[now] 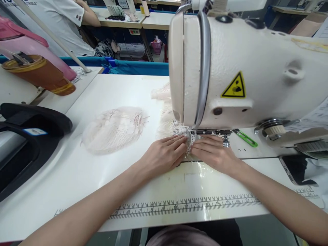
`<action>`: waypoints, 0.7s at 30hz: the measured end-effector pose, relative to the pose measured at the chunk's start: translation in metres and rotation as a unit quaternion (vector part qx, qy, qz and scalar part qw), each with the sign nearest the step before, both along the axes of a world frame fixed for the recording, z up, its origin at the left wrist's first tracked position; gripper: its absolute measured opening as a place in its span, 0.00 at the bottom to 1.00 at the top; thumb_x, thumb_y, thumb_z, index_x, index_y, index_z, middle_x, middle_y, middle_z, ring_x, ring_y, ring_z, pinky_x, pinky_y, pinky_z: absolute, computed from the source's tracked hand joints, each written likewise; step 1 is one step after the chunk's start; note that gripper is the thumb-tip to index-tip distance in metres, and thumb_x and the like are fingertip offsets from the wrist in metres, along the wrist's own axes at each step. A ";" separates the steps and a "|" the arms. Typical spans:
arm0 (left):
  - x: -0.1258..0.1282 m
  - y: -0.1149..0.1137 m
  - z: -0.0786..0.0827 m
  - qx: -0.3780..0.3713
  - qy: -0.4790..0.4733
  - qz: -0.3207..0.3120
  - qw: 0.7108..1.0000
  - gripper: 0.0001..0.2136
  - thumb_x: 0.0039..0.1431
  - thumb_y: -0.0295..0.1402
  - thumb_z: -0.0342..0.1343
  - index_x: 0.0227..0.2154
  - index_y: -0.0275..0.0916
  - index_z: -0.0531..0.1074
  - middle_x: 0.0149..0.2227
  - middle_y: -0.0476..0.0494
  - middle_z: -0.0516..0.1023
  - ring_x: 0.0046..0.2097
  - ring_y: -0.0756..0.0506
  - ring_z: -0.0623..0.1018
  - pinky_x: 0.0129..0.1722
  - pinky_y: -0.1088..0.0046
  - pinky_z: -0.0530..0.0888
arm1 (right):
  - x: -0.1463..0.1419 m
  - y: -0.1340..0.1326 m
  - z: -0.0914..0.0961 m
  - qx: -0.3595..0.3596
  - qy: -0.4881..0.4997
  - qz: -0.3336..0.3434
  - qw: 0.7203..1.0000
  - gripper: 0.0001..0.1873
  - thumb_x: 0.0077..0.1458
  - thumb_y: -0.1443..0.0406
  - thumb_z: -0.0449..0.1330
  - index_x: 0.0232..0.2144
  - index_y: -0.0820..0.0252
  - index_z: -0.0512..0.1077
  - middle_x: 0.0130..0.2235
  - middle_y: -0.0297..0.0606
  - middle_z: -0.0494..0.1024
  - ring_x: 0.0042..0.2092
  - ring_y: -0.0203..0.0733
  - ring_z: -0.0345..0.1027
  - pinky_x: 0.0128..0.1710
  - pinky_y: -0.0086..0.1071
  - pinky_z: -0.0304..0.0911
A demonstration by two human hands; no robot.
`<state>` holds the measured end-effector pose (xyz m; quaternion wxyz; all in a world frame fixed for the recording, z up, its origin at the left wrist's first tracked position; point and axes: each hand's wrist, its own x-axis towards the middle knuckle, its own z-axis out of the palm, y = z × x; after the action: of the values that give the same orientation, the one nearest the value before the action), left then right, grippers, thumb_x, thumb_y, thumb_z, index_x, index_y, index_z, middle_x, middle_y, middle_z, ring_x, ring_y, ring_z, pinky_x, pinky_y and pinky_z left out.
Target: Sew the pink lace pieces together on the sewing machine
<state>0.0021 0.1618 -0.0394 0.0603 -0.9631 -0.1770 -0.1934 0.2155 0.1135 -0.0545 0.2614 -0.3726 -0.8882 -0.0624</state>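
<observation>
Beneath the needle area of a white sewing machine (230, 68) lies a piece of pale lace fabric (167, 124), partly hidden by the machine head and my fingers. My left hand (167, 150) rests palm down on its left side, fingers stretched toward the presser foot. From the right, my right hand (215, 152) lies flat on the lace, fingertips close to the left ones. Neither hand visibly grips the cloth. A second, rounded pale lace piece (115, 130) with loose reddish threads lies flat on the table to the left.
Green thread snips (246, 137) lie behind my right hand, and a phone (294, 169) is at right. A black-handled object (33, 136), a brown cup (41, 73) and a pink bottle (33, 44) stand left. A printed ruler (179, 206) runs along the front. Another person (56, 24) sits beyond.
</observation>
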 end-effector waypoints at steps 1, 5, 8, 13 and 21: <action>-0.001 0.001 0.000 0.001 -0.004 0.000 1.000 0.13 0.65 0.28 0.44 0.40 0.30 0.73 0.50 0.36 0.76 0.51 0.43 0.77 0.53 0.66 0.75 | -0.001 0.000 0.000 -0.001 0.002 -0.006 1.000 0.12 0.57 0.76 0.55 0.37 0.58 0.73 0.39 0.30 0.80 0.43 0.34 0.72 0.50 0.36 0.66; -0.001 0.004 0.000 0.004 -0.003 0.006 1.000 0.12 0.65 0.28 0.44 0.38 0.31 0.74 0.50 0.36 0.76 0.51 0.43 0.77 0.53 0.66 0.75 | -0.005 -0.001 -0.001 -0.012 0.002 -0.025 1.000 0.12 0.58 0.76 0.54 0.38 0.57 0.73 0.40 0.31 0.80 0.42 0.34 0.72 0.50 0.35 0.64; -0.001 0.005 -0.001 -0.001 0.006 0.017 1.000 0.12 0.65 0.28 0.44 0.39 0.32 0.73 0.50 0.37 0.76 0.52 0.44 0.76 0.54 0.66 0.74 | -0.004 0.000 -0.003 -0.021 0.005 -0.031 0.999 0.12 0.59 0.74 0.55 0.38 0.55 0.74 0.40 0.31 0.79 0.44 0.35 0.71 0.48 0.34 0.64; 0.000 0.005 -0.003 -0.006 0.005 0.034 0.999 0.12 0.65 0.27 0.44 0.41 0.32 0.72 0.50 0.37 0.76 0.53 0.44 0.75 0.53 0.65 0.75 | -0.002 0.002 -0.006 -0.031 0.008 -0.038 0.999 0.13 0.58 0.74 0.55 0.40 0.54 0.74 0.41 0.32 0.79 0.44 0.36 0.70 0.45 0.34 0.64; 0.001 0.003 -0.005 -0.015 0.009 0.052 0.998 0.12 0.66 0.27 0.43 0.41 0.30 0.71 0.51 0.32 0.75 0.54 0.40 0.74 0.53 0.63 0.75 | -0.001 0.006 -0.005 -0.046 0.003 -0.050 0.998 0.14 0.60 0.74 0.52 0.39 0.54 0.74 0.40 0.32 0.79 0.42 0.36 0.70 0.43 0.33 0.66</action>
<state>0.0035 0.1653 -0.0445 0.0578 -0.9551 -0.2293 -0.1787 0.2145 0.1190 -0.0597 0.2436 -0.4287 -0.8693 -0.0333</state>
